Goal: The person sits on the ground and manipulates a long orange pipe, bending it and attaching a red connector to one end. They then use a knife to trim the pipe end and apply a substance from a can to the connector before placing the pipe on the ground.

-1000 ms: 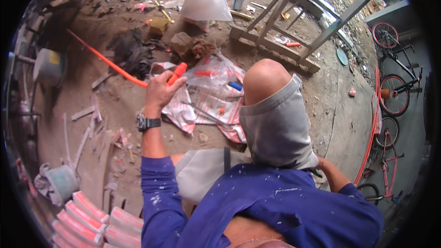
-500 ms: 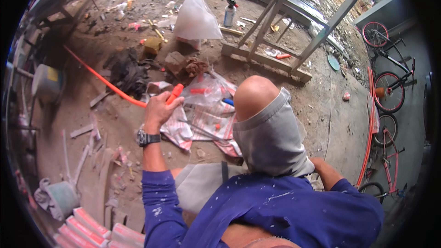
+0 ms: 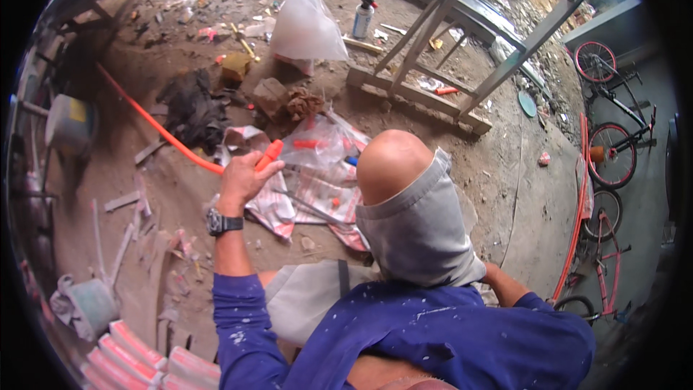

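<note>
Head view: left hand [image 3: 242, 182] gripping orange pipe [image 3: 162, 132]

Left hand [image 3: 242, 180] grips an orange pipe [image 3: 162, 133] above plastic bags [image 3: 317, 173]; right hand hidden behind the knee [image 3: 393, 166].

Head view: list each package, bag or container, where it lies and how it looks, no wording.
Clear plastic bag: far ground, upright, cone-shaped, milky.
Spray can: right of that bag, upright, pale with dark top.
Flat clear packets: ahead of left hand, red and white.
Bucket: far left, pale.
</note>
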Demonstrator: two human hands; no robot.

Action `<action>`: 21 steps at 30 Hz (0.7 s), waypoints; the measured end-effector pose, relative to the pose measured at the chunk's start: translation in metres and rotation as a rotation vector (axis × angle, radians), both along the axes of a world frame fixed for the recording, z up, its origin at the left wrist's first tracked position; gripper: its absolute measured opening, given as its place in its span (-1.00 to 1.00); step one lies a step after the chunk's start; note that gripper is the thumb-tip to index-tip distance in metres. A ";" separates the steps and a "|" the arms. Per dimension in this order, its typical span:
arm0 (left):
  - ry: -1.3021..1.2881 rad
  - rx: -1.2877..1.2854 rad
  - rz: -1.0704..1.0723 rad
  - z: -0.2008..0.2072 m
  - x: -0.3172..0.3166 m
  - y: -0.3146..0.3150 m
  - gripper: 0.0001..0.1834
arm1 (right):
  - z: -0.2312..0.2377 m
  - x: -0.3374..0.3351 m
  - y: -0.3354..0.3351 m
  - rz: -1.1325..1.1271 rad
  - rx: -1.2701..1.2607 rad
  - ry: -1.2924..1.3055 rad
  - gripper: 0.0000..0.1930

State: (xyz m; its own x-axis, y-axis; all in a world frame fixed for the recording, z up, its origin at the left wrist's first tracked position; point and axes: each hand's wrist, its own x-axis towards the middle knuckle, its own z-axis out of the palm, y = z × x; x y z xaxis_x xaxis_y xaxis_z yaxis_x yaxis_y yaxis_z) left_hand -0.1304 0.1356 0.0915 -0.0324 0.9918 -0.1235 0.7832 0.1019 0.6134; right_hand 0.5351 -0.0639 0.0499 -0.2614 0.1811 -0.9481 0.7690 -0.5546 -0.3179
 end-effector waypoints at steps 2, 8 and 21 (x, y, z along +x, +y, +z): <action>0.076 -0.048 0.000 0.004 0.000 -0.001 -0.40 | 0.005 0.005 -0.001 0.002 -0.049 -0.029 -0.45; 0.102 -0.068 -0.033 0.010 -0.004 0.008 -0.39 | -0.005 -0.010 0.038 -0.036 -0.102 -0.086 -0.46; 0.029 -0.383 -0.012 0.034 0.016 0.052 -0.46 | 0.112 -0.018 0.030 -0.366 -0.315 -0.206 -0.48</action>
